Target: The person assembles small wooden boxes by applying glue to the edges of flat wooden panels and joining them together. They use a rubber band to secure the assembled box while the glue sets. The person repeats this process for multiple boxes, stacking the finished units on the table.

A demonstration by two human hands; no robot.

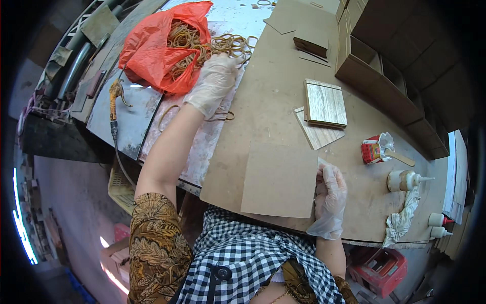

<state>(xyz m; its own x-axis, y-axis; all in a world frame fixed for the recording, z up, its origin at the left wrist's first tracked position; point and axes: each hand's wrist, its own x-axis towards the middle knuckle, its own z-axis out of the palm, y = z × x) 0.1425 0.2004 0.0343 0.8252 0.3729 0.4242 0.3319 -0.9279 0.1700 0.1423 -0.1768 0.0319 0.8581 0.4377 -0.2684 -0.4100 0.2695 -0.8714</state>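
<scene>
My left hand (215, 81), gloved, reached to 11 o'clock, fingers curled into pile of rubber bands (230, 44) spilling from red plastic bag (152, 48) (whether any band was pinched, I could not tell). My right hand (330, 195), gloved, gripped right edge of brown board (278, 180) lying flat at 6 o'clock on workbench (268, 101). Wood-grain panels (325, 104) lay at 1 o'clock, glue bottle (405, 180) at 3 o'clock.

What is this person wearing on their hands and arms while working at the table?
Both the left hand and the right hand wear thin, translucent, whitish disposable gloves, loose and crinkled, ending at the wrists. The forearms are bare. The left upper arm has a short brown sleeve with a golden leaf pattern; a similar patterned sleeve edge shows on the right.
</scene>
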